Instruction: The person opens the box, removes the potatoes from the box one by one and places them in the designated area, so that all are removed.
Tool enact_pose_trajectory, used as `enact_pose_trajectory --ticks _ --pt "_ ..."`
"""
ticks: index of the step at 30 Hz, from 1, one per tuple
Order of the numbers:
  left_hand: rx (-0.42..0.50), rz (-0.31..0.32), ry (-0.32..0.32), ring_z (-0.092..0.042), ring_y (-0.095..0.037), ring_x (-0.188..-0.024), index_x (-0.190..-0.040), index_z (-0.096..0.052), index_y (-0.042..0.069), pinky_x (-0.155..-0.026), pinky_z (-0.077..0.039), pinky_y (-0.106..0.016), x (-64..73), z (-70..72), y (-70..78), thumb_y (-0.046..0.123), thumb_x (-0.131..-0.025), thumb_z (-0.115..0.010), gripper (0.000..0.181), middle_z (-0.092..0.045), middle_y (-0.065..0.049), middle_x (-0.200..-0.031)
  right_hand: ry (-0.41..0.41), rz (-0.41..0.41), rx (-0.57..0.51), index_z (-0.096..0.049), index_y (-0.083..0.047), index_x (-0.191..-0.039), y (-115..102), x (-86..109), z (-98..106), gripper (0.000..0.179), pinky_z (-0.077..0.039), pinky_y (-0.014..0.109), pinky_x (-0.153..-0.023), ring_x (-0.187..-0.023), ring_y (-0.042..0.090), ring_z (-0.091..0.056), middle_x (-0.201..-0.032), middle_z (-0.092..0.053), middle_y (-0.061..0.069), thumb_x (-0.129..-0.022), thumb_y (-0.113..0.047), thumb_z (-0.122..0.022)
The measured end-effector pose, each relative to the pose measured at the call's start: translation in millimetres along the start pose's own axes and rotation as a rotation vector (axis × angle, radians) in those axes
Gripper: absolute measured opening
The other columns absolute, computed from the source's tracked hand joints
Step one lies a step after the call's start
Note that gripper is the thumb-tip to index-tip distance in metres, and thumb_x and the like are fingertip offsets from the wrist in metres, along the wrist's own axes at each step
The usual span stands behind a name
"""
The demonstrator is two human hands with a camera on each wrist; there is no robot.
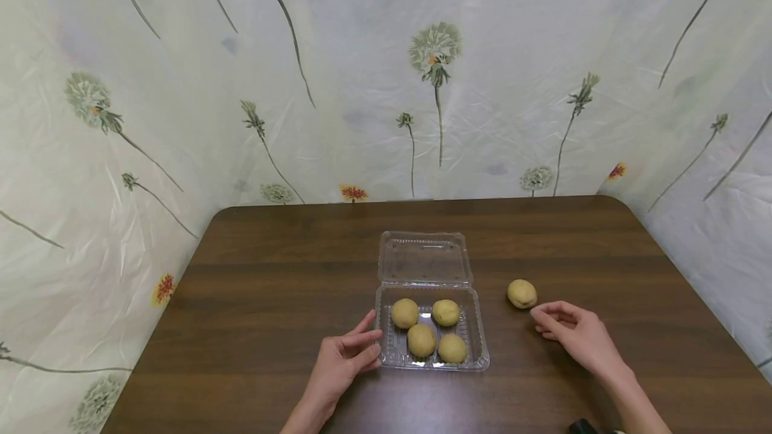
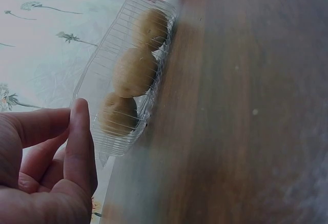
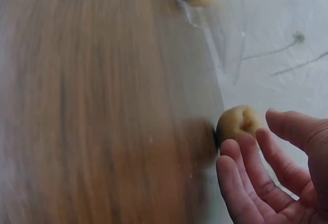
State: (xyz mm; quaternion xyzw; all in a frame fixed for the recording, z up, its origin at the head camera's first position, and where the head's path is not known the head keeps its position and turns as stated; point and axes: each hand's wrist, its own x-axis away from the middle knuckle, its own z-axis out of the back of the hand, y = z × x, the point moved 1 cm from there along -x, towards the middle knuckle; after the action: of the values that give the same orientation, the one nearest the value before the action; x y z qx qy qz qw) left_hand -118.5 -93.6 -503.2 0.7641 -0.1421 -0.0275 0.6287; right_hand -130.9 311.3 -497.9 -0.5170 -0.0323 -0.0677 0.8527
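Potato (image 1: 521,294) is lying on the tabletop (image 1: 271,327), right of the clear container (image 1: 434,366). I'm seeing the right grip (image 1: 582,337) just beside it, released, fingers loosely bent. Four more potatoes (image 1: 421,340) are sitting inside the container, its lid (image 1: 424,260) hanging open. Left grip (image 1: 345,362) is touching the container's left side; I can't tell whether it's pinching.

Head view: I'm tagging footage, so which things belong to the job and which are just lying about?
Likely the job: open plastic box, four potatoes inside, loose potato by right hand.

Likely not: dandelion-print sheet, dark object at bottom edge (unidentifiable).
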Motion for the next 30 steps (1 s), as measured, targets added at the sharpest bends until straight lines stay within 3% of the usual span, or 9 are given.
enact_pose_trajectory --ticks 13,30 --pt "0.005 -0.002 0.002 -0.056 -0.022 -0.118 -0.118 -0.063 -0.014 -0.078 -0.059 -0.03 -0.6 -1.7 1.0 -0.003 -0.09 -0.067 0.031 -0.042 -0.013 -0.149 -0.057 0.067 0.039 -0.066 -0.001 -0.111 -9 3.3 -10 0.041 -0.059 0.026 -0.072 -0.086 0.018 -0.069 -0.102 -0.071 0.012 -0.094 -0.038 -0.066" --pt "0.011 0.004 0.0 -0.055 -0.021 -0.119 -0.119 -0.062 -0.013 -0.079 -0.059 -0.03 0.0 0.6 0.2 -0.002 -0.09 -0.067 0.032 -0.041 -0.013 -0.149 -0.134 0.149 -0.047 -0.065 0.004 -0.112 -28 12.7 -24 0.033 -0.06 0.032 -0.074 -0.086 0.023 -0.07 -0.1 -0.07 0.016 -0.095 -0.024 -0.066"
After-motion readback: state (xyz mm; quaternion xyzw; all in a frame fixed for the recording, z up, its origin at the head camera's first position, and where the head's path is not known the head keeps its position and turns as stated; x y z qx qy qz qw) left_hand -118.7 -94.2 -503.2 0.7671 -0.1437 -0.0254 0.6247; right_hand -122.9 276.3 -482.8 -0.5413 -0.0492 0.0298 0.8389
